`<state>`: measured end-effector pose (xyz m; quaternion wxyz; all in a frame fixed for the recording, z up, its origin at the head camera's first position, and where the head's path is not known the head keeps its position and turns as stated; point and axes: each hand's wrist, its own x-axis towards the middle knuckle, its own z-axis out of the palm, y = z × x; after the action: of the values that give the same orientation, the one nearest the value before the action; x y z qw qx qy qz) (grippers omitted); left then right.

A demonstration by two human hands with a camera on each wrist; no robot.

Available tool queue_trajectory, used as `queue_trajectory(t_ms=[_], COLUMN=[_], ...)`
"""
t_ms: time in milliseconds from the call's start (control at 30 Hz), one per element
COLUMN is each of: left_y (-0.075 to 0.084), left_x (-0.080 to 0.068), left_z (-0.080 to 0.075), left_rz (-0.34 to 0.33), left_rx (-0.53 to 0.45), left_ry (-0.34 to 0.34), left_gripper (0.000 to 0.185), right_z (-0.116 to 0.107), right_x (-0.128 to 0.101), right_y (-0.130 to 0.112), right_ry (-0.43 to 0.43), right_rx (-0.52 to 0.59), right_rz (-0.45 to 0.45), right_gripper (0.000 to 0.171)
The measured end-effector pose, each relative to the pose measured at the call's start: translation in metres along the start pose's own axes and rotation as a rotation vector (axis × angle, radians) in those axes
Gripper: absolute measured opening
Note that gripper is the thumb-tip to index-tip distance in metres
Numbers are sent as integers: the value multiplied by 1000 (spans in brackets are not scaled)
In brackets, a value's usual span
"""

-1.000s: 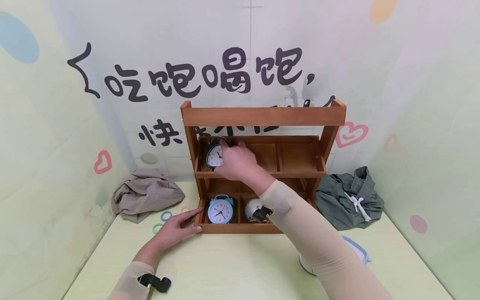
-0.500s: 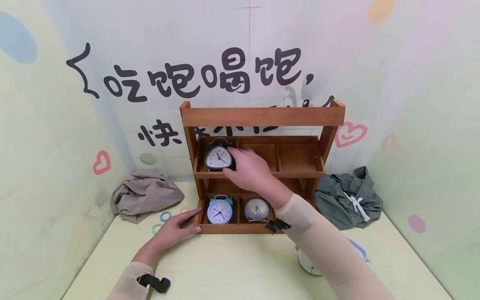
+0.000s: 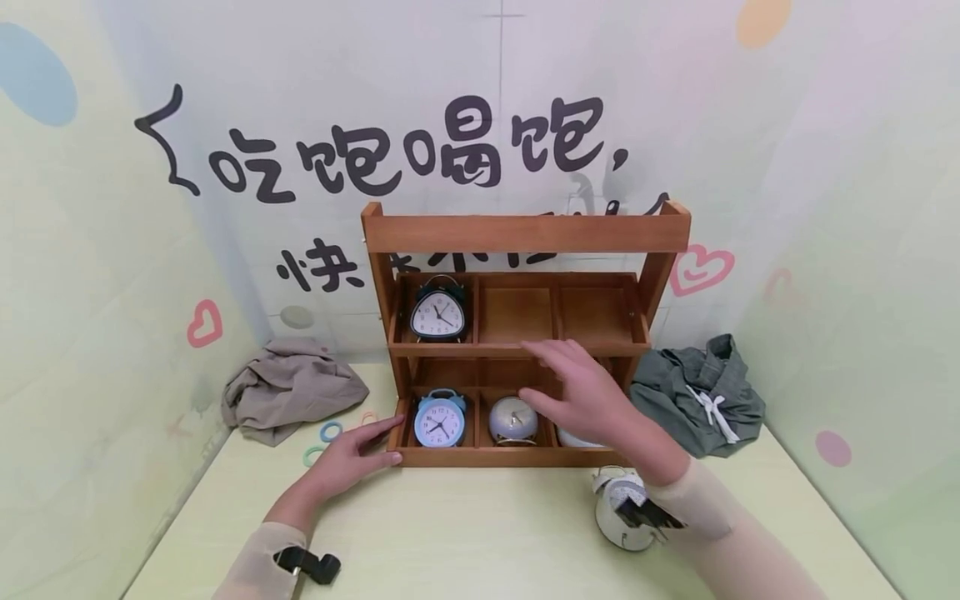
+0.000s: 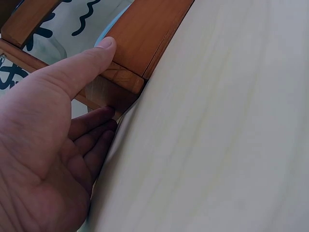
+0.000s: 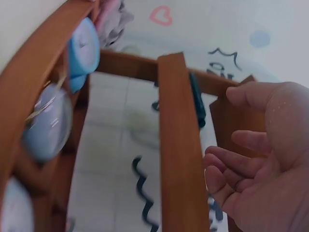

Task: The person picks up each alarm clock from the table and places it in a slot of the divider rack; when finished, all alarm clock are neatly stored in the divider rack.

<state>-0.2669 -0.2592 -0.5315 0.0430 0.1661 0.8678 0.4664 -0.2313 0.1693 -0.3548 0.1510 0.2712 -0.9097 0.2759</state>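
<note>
At the lower left corner of a wooden two-tier shelf [image 3: 517, 457], my left hand [image 3: 348, 462] holds the end, with its thumb [image 4: 96, 58] on the board and the other fingers against the side. My right hand [image 3: 585, 396], fingers spread and holding nothing, hangs in front of the lower tier's right part. A black rounded-triangular alarm clock [image 3: 438, 315] stands in the upper left compartment. Below it stand a blue twin-bell alarm clock [image 3: 439, 422] and a round lilac-grey clock [image 3: 513, 419]. A pale clock [image 3: 577, 437] in the lower right compartment is mostly hidden by my right hand.
A white alarm clock [image 3: 626, 529] lies on the table before the shelf, partly behind my right wrist's camera. Left of the shelf are a crumpled taupe cloth [image 3: 292, 387] and small coloured rings [image 3: 331, 431]. A dark green garment [image 3: 693, 400] with white drawstring lies at right.
My right hand has let go of the black alarm clock in the upper left compartment and moved right and down. The left hand has stayed at the shelf corner.
</note>
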Motion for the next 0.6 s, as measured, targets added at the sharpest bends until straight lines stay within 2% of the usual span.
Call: queue_trajectory(t_ms=[167, 367, 600], left_y=[1, 1, 0], left_x=[1, 1, 1], left_z=[-1, -1, 0], left_rz=[-12, -22, -1], left_rx=[7, 16, 11], left_ry=[0, 0, 5], left_gripper=[69, 71, 69], right_z=[-7, -7, -4], right_x=[-36, -71, -102], right_y=[27, 51, 75], right_ry=[14, 55, 8], right_rx=[-30, -41, -71], right_rz=[-35, -58, -42], right_gripper=[67, 75, 75])
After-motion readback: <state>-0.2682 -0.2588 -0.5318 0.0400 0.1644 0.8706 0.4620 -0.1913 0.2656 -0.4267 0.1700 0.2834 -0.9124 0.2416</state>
